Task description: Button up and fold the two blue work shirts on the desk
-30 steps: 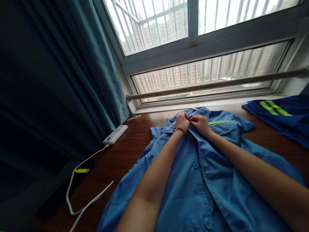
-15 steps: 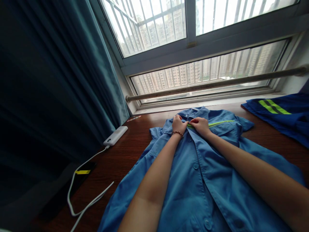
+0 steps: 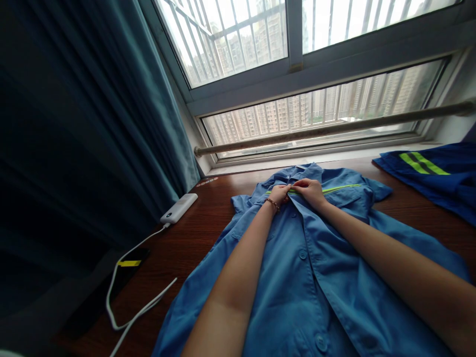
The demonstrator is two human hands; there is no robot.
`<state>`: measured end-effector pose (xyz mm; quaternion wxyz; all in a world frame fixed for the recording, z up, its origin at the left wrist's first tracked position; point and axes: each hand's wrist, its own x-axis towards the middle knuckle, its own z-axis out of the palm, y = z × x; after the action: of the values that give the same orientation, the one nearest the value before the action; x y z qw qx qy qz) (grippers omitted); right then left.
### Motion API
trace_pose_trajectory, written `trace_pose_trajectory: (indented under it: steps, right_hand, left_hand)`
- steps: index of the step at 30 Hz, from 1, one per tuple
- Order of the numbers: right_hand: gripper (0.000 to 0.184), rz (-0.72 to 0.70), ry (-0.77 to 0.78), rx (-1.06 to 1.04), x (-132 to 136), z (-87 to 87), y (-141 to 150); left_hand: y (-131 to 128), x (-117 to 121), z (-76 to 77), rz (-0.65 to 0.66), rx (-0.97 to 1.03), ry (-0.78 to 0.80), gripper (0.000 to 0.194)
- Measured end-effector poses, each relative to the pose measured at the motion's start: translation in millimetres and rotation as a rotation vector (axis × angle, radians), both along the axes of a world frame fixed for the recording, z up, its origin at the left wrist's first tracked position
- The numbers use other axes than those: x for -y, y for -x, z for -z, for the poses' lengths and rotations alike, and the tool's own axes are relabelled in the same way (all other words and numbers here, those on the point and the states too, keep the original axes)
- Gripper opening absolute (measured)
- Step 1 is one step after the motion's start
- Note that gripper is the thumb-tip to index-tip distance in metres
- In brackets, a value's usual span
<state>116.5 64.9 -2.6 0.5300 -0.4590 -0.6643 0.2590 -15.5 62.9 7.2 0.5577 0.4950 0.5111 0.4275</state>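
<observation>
A blue short-sleeved work shirt (image 3: 275,277) lies front side up, collar toward the window, with a yellow-green stripe (image 3: 340,189) across its chest. My left hand (image 3: 279,193), a beaded bracelet at its wrist, is closed on the front edge at the upper chest. Right beside it, my right hand (image 3: 310,192) pinches the other front edge at stripe height. The fingertips of both hands meet there, and whatever button lies between them is hidden. Lower down, the front hangs open, with a button (image 3: 302,254) and another button (image 3: 320,342) showing on the left-hand edge.
On the brown wooden table (image 3: 201,233), a white power bank (image 3: 179,208) with a white cable (image 3: 136,317) lies at left, near a dark object with a yellow strip (image 3: 129,264). A darker blue garment (image 3: 457,186) lies at right. A curtain (image 3: 148,124) hangs at left; a window rail (image 3: 334,130) runs behind.
My left hand has come down slightly and its fingers have closed in beside the right, uncovering stripe on the left chest. My right hand has barely shifted.
</observation>
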Motion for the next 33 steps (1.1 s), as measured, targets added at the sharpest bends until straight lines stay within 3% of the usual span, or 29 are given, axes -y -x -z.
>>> trace_pose_trajectory:
  steps: [12, 20, 33]
  right_hand:
    - [0.032, -0.052, 0.156, -0.213, -6, 5.6, 2]
    - [0.034, -0.207, 0.366, -0.536, -3, 2.8, 4]
    - [0.031, -0.167, 0.415, -0.553, -7, 5.0, 1]
  left_hand:
    - [-1, -5, 9.6, -0.049, 0.156, -0.105, 0.031]
    - [0, -2, 8.9, -0.044, 0.185, -0.129, 0.028]
    - [0, -1, 8.0, 0.022, 0.191, -0.14, 0.018]
